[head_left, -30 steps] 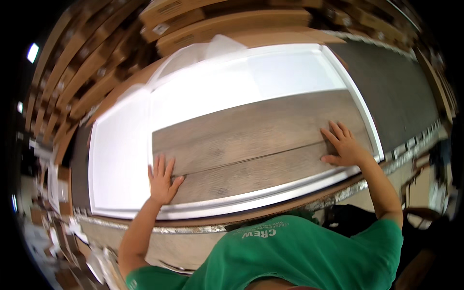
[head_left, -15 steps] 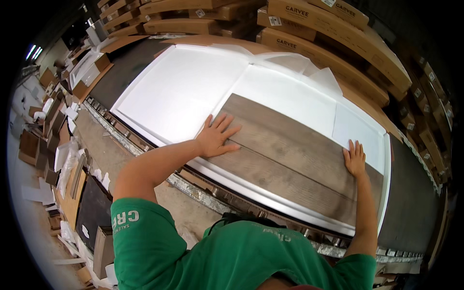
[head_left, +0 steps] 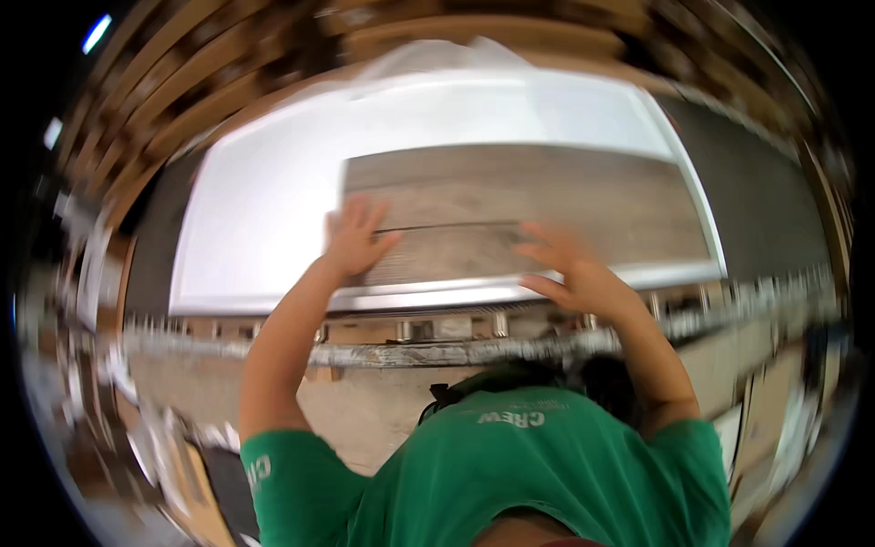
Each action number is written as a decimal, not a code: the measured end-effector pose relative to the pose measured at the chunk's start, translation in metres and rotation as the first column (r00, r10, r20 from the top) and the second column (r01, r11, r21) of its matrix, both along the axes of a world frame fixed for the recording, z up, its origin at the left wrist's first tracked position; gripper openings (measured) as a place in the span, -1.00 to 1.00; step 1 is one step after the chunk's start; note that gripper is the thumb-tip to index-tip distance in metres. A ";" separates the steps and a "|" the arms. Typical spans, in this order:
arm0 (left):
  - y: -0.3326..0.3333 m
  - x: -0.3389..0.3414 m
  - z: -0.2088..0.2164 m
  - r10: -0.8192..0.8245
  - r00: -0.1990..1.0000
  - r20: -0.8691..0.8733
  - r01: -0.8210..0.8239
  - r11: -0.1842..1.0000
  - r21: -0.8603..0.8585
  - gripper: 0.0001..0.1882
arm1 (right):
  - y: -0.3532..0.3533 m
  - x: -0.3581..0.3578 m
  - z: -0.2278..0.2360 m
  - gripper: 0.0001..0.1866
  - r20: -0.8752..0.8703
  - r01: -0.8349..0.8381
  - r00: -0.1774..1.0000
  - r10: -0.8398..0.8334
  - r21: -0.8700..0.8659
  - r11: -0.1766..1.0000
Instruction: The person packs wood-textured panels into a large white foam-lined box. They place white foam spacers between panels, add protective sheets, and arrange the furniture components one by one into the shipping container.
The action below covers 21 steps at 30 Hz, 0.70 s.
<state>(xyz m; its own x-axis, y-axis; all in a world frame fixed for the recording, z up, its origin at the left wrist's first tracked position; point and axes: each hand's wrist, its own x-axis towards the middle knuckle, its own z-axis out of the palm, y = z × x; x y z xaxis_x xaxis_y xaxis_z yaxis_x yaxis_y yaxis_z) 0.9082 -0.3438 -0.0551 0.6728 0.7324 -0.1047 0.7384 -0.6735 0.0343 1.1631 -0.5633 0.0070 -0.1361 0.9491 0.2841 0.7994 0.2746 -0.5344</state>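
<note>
- Your left hand (head_left: pixel 357 244) is palm down with its fingers spread apart over the left end of the wood-grain panel (head_left: pixel 510 191); it grips nothing.
- Your right hand (head_left: pixel 576 269) also has its fingers apart, thumb and fingertips pointing left, over the panel's near part, right of your left hand; blur hides whether it touches.
- The panel lies flat in the near right part of a shallow white tray (head_left: pixel 260 196), with white base showing to its left and behind it.
- A dark line runs lengthwise across the panel, between your hands.
- Translucent wrap (head_left: pixel 437 56) rises at the tray's far edge.
- Beneath the tray you have a dark table (head_left: pixel 752 196), with metal rollers (head_left: pixel 499 325) and a scuffed rail (head_left: pixel 433 354) along the side nearest you.
- Beyond it, brown cartons (head_left: pixel 483 36) are stacked, blurred.
</note>
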 end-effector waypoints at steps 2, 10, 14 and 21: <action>0.009 -0.006 -0.015 -0.029 0.999 0.023 0.028 0.998 0.056 -0.34 | -0.019 -0.025 -0.014 -0.70 -0.219 0.110 0.973 -0.074 0.156 0.982; -0.008 0.017 0.004 -0.015 0.997 -0.076 0.015 1.000 0.002 -0.35 | -0.089 -0.092 -0.057 -0.80 -0.436 0.369 0.878 -0.197 0.353 0.860; -0.002 0.015 -0.004 -0.018 0.992 -0.127 0.023 0.999 0.033 -0.35 | -0.114 -0.113 -0.083 -0.80 -0.453 0.373 0.852 -0.263 0.172 0.912; -0.002 0.016 0.002 -0.085 0.986 -0.140 0.090 0.995 0.032 -0.36 | -0.157 -0.132 -0.113 -0.74 -0.281 0.267 0.915 -0.289 -0.115 0.957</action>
